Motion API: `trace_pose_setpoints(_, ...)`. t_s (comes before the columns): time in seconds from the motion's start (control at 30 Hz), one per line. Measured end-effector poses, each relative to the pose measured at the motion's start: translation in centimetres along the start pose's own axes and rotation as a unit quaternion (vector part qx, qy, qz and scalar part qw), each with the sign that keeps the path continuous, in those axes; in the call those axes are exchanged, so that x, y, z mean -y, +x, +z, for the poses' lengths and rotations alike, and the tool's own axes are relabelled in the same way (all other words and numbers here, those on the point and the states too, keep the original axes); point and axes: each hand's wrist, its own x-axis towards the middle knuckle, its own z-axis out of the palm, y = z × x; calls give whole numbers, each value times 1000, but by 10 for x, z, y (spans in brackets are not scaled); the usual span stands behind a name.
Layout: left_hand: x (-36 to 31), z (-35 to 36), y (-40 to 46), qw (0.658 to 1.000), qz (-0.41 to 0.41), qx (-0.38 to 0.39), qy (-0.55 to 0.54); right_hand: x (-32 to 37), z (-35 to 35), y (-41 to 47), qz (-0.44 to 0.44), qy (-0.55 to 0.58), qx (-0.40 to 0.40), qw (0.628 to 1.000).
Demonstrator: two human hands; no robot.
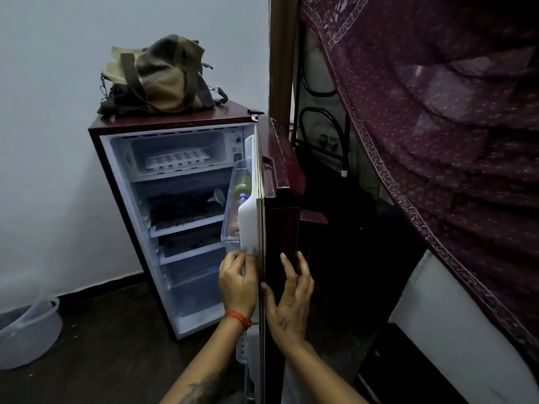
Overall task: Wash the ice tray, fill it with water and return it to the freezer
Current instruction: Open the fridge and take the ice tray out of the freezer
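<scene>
I am standing before a small maroon fridge [186, 123] with its door [280, 199] swung open toward me, edge-on. No brand or writing is readable on it; a small mark on the back of my right hand [287, 301] is too blurred to read.

My left hand [237, 282] is gripping the inner side of the door at its edge, fingers curled onto the white lining [248, 225]. My right hand is lying flat on the maroon outer face, fingers straight and spread, thumb at the door edge; this grip is holding nothing. An orange thread [237, 317] is circling my left wrist.

The ice tray [178, 159] is lying flat in the freezer box [175, 150] at 12 o'clock of the cabinet, well apart from both hands. I cannot tell what is in its cells.

The door shelf [233, 199] is carrying a bottle [242, 182], partly hidden by the door. The dark things on the middle shelves [186, 225] are hard to make out.

A bag [160, 77] is sitting on the fridge top. At 8 o'clock a pale bucket [29, 330] is cut by the frame edge, with bare floor [116, 330] between it and the fridge. At 3 o'clock a patterned cloth [437, 126] is hanging close behind the door.
</scene>
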Motion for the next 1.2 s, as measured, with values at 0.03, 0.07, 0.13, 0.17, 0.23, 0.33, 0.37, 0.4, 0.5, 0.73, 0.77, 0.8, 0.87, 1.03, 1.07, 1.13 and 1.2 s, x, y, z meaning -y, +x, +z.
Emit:
trace_pose_setpoints(0.03, -3, 9, -2, 1000, 12, -3, 13, -9, -6, 3, 0, -3, 0, 1000)
trace_pose_setpoints(0.07, -7, 18, -5, 999, 26, -7, 27, -17, -12, 6, 0, -4, -2, 1000)
trace_pose_setpoints(0.13, -13, 35, -11, 997, 55, -8, 53, -35, -23, 12, 6, -4, -9, 1000)
trace_pose_setpoints(0.17, -15, 44, -13, 996, 68, -8, 65, -43, -28, 16, 11, -4, -14, 1000)
trace_pose_setpoints(0.23, -19, 61, -18, 992, 89, -10, 85, -58, -38, 23, 18, -2, -26, 1000)
trace_pose_setpoints(0.33, -27, 85, -23, 987, 108, -30, 113, -77, -56, 34, 24, 2, -33, 999)
trace_pose_setpoints(0.37, -30, 93, -25, 984, 114, -42, 128, -84, -61, 38, 24, 2, -36, 999)
trace_pose_setpoints(0.4, -33, 100, -26, 980, 123, -54, 146, -90, -65, 41, 26, 2, -37, 999)
trace_pose_setpoints(0.5, -40, 122, -26, 968, 158, -61, 185, -109, -77, 51, 33, 1, -42, 999)
trace_pose_setpoints(0.73, -39, 162, -33, 967, 156, 81, 184, -142, -100, 75, 58, -64, -82, 993)
trace_pose_setpoints(0.77, -38, 166, -34, 964, 161, 96, 191, -146, -103, 78, 64, -64, -80, 993)
trace_pose_setpoints(0.8, -38, 170, -36, 960, 165, 110, 196, -150, -106, 82, 71, -59, -77, 993)
trace_pose_setpoints(0.87, -41, 177, -36, 956, 165, 133, 200, -157, -111, 89, 84, -44, -67, 993)
trace_pose_setpoints(1.03, -51, 194, -37, 948, 154, 184, 211, -166, -123, 107, 124, -11, -20, 992)
trace_pose_setpoints(1.07, -52, 197, -38, 946, 152, 191, 212, -169, -125, 109, 130, -5, -10, 991)
trace_pose_setpoints(1.13, -54, 202, -38, 943, 150, 207, 212, -174, -128, 115, 137, 2, 3, 991)
trace_pose_setpoints(1.2, -56, 207, -37, 941, 147, 225, 207, -179, -129, 121, 141, 5, 14, 990)
